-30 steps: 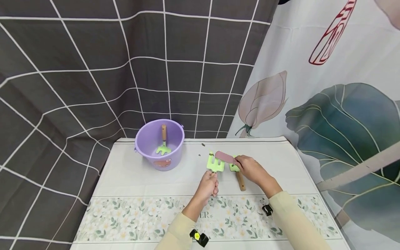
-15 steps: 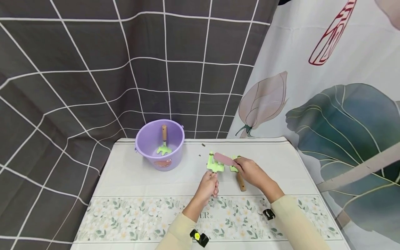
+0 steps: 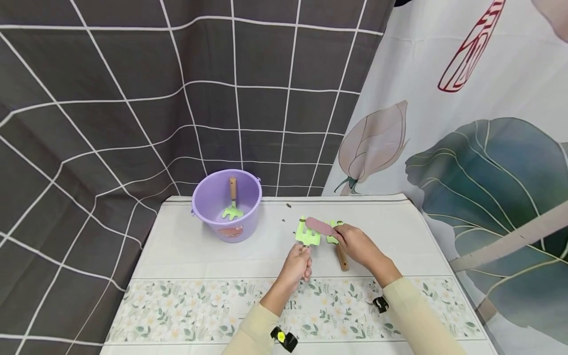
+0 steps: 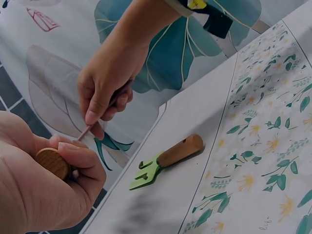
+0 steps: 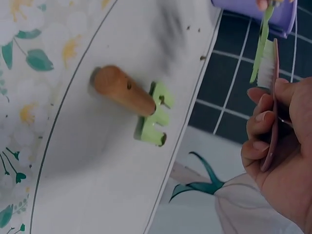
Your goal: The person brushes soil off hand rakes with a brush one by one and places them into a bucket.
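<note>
Left of the purple bucket (image 3: pixel 249 222), and behind it as well, dark cloth (image 3: pixel 111 64) with white grid lines. Under the bucket, a desk (image 3: pixel 170 251) with a white cover, and nearer the person than the bucket, a printed floral band (image 3: pixel 177 310). Inside the bucket, a green fork (image 3: pixel 232 212), prongs low, wooden handle up toward the far rim. Just right of the bucket, a few small dark bits (image 3: pixel 288 205) on the desk. Further right of the bucket and closer to the person, the left hand (image 3: pixel 294 265), fingers curled tightly round the wooden handle of a second green fork (image 3: pixel 308 239), prongs pointing away from the person. Over those prongs, right of the bucket, a pink brush (image 3: pixel 319 226), white bristles turned toward the second green fork and seemingly touching it. Further right of the bucket, a third green fork (image 3: pixel 342 258) lying on the desk, wooden handle toward the person, dark specks on the head. Beyond that, well apart from the bucket, the right hand (image 3: pixel 358 243), wrapped round the brush's handle. Farthest right of the bucket, white cloth (image 3: pixel 386 59) with large plant prints.
</note>
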